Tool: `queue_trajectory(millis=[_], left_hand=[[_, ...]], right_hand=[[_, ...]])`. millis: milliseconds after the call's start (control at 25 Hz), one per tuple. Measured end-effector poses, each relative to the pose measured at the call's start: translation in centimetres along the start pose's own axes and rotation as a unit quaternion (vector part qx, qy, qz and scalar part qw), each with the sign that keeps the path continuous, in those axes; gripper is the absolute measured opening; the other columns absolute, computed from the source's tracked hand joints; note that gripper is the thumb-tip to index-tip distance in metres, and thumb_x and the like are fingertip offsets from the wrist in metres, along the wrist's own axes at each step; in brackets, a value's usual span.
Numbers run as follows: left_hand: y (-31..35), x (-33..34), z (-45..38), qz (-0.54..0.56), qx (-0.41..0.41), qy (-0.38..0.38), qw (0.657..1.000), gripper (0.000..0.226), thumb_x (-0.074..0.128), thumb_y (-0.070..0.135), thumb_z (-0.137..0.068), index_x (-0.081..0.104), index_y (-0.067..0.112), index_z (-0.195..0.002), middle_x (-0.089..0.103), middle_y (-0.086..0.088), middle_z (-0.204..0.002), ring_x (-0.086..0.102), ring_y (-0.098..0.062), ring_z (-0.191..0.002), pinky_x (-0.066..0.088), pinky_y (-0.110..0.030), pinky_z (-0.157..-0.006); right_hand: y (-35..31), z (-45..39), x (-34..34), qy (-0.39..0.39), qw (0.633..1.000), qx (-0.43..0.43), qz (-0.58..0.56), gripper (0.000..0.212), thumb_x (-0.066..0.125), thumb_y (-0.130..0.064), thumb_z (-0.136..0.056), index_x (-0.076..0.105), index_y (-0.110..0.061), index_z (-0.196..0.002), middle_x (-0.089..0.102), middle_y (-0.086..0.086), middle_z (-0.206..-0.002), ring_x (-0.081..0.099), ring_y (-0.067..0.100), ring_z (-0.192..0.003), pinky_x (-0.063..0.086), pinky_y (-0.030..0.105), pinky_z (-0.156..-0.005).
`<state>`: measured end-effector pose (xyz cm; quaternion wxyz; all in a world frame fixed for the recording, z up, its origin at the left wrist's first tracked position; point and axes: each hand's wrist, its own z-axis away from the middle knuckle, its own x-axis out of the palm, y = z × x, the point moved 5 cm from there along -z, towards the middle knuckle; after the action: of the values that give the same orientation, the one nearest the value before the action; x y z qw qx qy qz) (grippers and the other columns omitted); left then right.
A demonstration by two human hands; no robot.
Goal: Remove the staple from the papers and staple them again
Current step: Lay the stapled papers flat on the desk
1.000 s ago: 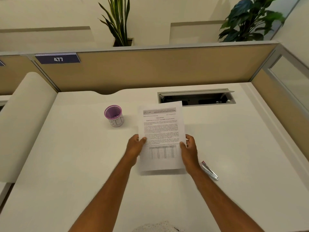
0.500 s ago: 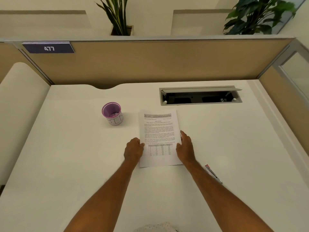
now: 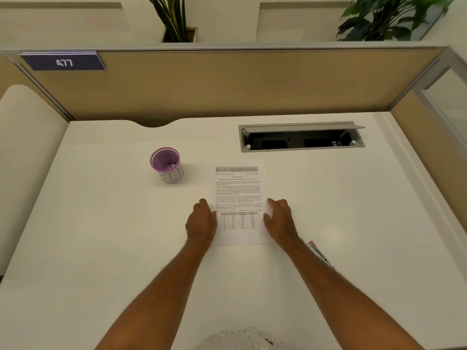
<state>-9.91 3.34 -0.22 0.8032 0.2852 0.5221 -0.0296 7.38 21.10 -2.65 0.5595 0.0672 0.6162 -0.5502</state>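
Observation:
The papers (image 3: 237,188), a printed sheet with text and a table, lie flat on the white desk (image 3: 101,248) in front of me. My left hand (image 3: 201,221) rests at their left edge, fingers relaxed and touching the margin. At the right edge sits my right hand (image 3: 279,218), with fingers loosely spread and the thumb on the paper. Neither hand grips anything. No staple is discernible at this size. A slim silver tool with a red end (image 3: 321,253) lies on the desk just right of my right forearm.
A purple cup marked "BIN" (image 3: 165,165) stands left of the papers. An open cable hatch (image 3: 302,137) is set into the desk behind them. Beige partition walls (image 3: 227,84) close the back and right side.
The papers, held raised by both hands a second ago, now lie flat on the desk. Both hands have loosened their hold and rest at the sheet's sides.

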Motion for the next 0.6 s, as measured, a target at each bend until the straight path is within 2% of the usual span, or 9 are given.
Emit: queue_trajectory(millis=[160,200,280,360,400,520,600], left_hand=[[0.3,-0.2,0.0,-0.146,0.089,0.048,0.984,0.028,0.07,0.028,-0.09,0.06,0.008,-0.107,0.063,-0.01,-0.101,0.064,-0.03,-0.087,0.048,-0.039,-0.063],[0.3,-0.1,-0.1,-0.169,0.114,0.054,0.978,0.029,0.073,0.028,-0.087,0.063,0.008,-0.106,0.064,-0.01,-0.101,0.062,-0.03,-0.088,0.048,-0.039,-0.064],[0.4,0.5,-0.5,-0.178,0.166,0.039,0.969,0.038,0.067,0.032,-0.09,0.062,0.006,-0.117,0.064,-0.015,-0.119,0.061,-0.034,-0.105,0.054,-0.046,-0.081],[0.1,1.2,-0.7,-0.175,0.2,0.027,0.964,0.054,0.051,0.04,-0.096,0.056,0.002,-0.135,0.056,-0.021,-0.144,0.054,-0.04,-0.129,0.049,-0.054,-0.104],[-0.2,1.8,-0.9,-0.168,0.203,0.025,0.964,0.062,0.043,0.043,-0.097,0.053,0.001,-0.141,0.051,-0.022,-0.151,0.051,-0.042,-0.136,0.045,-0.056,-0.11],[-0.3,1.9,-0.8,-0.158,0.202,0.012,0.967,0.074,0.029,0.049,-0.098,0.045,-0.001,-0.15,0.039,-0.023,-0.161,0.041,-0.043,-0.146,0.036,-0.059,-0.118],[-0.1,1.7,-1.3,-0.147,0.214,0.03,0.965,0.076,0.026,0.051,-0.099,0.036,0.001,-0.155,0.029,-0.02,-0.166,0.032,-0.04,-0.152,0.03,-0.057,-0.122]], right_hand=[[-0.4,0.3,-0.8,0.037,0.995,-0.028,0.086,0.045,0.062,-0.02,-0.093,0.055,-0.008,-0.136,0.057,0.014,-0.127,0.054,0.035,-0.117,0.051,0.047,-0.095],[-0.6,0.5,-1.1,0.054,0.99,-0.038,0.124,0.043,0.062,-0.023,-0.093,0.057,-0.008,-0.133,0.059,0.014,-0.126,0.056,0.036,-0.113,0.051,0.047,-0.091],[-0.8,0.6,-1.2,0.074,0.978,-0.06,0.184,0.047,0.06,-0.031,-0.093,0.056,-0.009,-0.135,0.059,0.014,-0.134,0.056,0.037,-0.119,0.049,0.048,-0.094],[-0.5,0.7,-0.9,0.067,0.972,-0.072,0.212,0.057,0.053,-0.04,-0.097,0.05,-0.008,-0.144,0.051,0.013,-0.15,0.047,0.036,-0.136,0.043,0.05,-0.107],[-0.1,0.6,-0.4,0.055,0.972,-0.079,0.215,0.061,0.047,-0.044,-0.099,0.046,-0.008,-0.148,0.044,0.013,-0.156,0.04,0.036,-0.144,0.038,0.051,-0.112],[0.1,0.9,-0.1,0.022,0.972,-0.09,0.217,0.073,0.028,-0.054,-0.099,0.036,-0.007,-0.155,0.031,0.014,-0.164,0.026,0.034,-0.153,0.028,0.05,-0.121],[0.4,0.7,0.0,0.024,0.972,-0.099,0.213,0.076,0.024,-0.057,-0.1,0.033,-0.007,-0.157,0.026,0.013,-0.166,0.021,0.033,-0.155,0.024,0.05,-0.123]])
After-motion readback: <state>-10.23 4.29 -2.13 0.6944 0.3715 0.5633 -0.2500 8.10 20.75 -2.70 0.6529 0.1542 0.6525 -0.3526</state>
